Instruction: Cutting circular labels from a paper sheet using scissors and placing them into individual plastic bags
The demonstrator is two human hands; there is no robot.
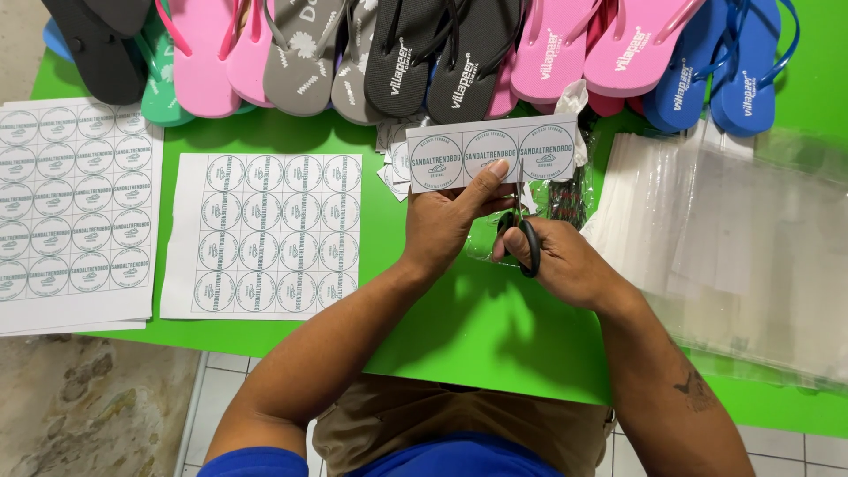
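Green worktop (459,336) filled most of the view, with tiled floor showing along its near edge. Far edge: a row of flip-flops (424,53) in black, teal, pink, grey and blue, overlapping one another. Left side: two label sheets (265,234), each printed with a grid of round labels, lying flat and just apart. Right side: a stack of clear bags (742,238), spread loosely. Centre: the left hand (450,221) was closed on a label strip (490,152) of three round labels, thumb on its lower edge, holding it above the worktop. The right hand (565,261) was closed around black-handled scissors (526,234), fingers through the loops, blades pointing up to the strip's lower edge. Small cut paper pieces (393,172) lay just behind the strip's left end.
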